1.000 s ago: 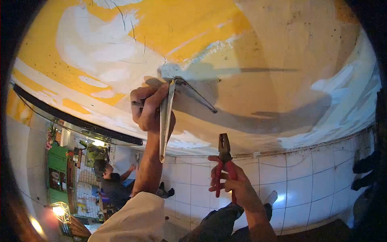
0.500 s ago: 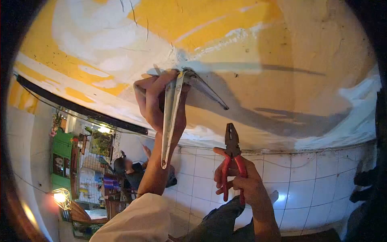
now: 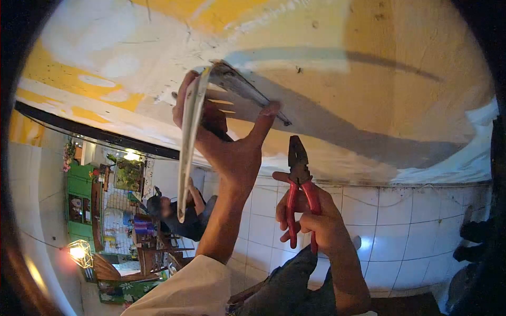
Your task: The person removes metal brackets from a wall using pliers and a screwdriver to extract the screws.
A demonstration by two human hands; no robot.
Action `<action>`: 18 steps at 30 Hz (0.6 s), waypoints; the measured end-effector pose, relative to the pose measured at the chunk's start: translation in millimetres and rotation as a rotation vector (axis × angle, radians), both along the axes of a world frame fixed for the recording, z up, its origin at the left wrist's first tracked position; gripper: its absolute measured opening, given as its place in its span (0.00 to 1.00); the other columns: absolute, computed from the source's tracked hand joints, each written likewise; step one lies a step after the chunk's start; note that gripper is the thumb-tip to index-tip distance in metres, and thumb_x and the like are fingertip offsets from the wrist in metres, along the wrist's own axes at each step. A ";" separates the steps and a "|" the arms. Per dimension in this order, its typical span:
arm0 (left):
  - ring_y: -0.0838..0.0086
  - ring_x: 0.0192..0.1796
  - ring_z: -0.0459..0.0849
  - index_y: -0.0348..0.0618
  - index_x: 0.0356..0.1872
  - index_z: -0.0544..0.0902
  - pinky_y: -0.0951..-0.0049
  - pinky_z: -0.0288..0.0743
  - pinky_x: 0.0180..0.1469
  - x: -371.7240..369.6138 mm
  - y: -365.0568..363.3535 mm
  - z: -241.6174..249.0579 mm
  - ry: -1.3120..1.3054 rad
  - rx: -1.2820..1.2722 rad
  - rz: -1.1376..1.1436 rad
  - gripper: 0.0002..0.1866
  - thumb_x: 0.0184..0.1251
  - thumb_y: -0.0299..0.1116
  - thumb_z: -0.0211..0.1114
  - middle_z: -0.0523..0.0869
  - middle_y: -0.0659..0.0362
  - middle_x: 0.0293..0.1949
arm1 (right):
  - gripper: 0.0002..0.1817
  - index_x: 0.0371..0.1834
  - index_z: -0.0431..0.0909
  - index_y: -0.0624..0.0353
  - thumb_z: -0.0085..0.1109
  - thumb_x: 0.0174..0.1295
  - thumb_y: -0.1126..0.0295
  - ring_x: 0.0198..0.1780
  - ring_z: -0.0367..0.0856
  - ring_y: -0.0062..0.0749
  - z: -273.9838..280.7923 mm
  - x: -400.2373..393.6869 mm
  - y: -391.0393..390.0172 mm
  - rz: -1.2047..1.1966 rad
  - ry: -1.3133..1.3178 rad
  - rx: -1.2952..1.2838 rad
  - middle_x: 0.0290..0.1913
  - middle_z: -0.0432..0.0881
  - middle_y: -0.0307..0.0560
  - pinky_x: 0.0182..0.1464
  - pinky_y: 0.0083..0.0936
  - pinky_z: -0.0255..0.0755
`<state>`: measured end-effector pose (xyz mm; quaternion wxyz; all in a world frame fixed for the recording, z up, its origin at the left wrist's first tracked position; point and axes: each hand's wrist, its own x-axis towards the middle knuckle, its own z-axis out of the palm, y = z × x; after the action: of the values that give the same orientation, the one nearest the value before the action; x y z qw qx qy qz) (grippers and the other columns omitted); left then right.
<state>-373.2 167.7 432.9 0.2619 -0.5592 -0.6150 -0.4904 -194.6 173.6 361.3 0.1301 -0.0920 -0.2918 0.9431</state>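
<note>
Your left hand [image 3: 232, 155] clasped a pale V-shaped metal bracket [image 3: 193, 118] beside the yellow-and-white painted wall [image 3: 316, 37], your right hand [image 3: 322, 217] wrapped around red-handled metal pliers [image 3: 301, 178] in front of the wall, where a slipping hold risked dropping the bracket.

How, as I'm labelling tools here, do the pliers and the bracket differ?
The pliers are red-handled and dark-headed; the bracket is whitish-grey. The bracket looks longer than the pliers. The left hand holds the bracket, the right hand the pliers. Both are hand-held.
</note>
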 end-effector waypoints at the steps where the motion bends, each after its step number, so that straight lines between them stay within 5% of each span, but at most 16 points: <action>1: 0.72 0.54 0.70 0.39 0.67 0.58 0.74 0.69 0.53 0.1 -0.2 -0.6 0.004 -0.009 0.050 0.51 0.42 0.28 0.83 0.64 0.53 0.66 | 0.49 0.71 0.60 0.65 0.44 0.31 0.78 0.35 0.80 0.34 1.5 0.0 -0.3 -0.004 -0.016 0.000 0.35 0.79 0.52 0.34 0.34 0.84; 3: 0.72 0.53 0.69 0.38 0.68 0.57 0.75 0.68 0.53 -1.8 -3.3 4.3 -0.010 -0.055 0.098 0.51 0.44 0.28 0.83 0.62 0.51 0.67 | 0.49 0.71 0.60 0.65 0.44 0.31 0.78 0.35 0.79 0.34 3.9 -1.1 1.8 -0.015 -0.046 0.006 0.34 0.78 0.52 0.34 0.35 0.84; 6: 0.71 0.55 0.69 0.38 0.69 0.56 0.74 0.68 0.54 -0.2 -5.3 2.3 0.031 -0.074 0.115 0.51 0.45 0.27 0.82 0.60 0.51 0.68 | 0.42 0.73 0.58 0.57 0.46 0.46 0.80 0.37 0.79 0.30 -10.1 3.9 7.1 0.073 0.063 -0.052 0.40 0.78 0.47 0.39 0.34 0.83; 18: 0.62 0.66 0.64 0.37 0.73 0.48 0.64 0.63 0.68 -1.6 -1.7 -4.1 0.014 -0.096 0.067 0.61 0.40 0.25 0.83 0.56 0.49 0.71 | 0.49 0.73 0.58 0.59 0.47 0.35 0.77 0.39 0.79 0.35 -7.6 -17.7 5.7 0.085 0.314 -0.252 0.41 0.77 0.51 0.40 0.38 0.84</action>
<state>-374.8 166.0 428.8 0.2551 -0.5536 -0.6544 -0.4474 -212.3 179.3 353.7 0.1214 0.0530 -0.1511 0.9796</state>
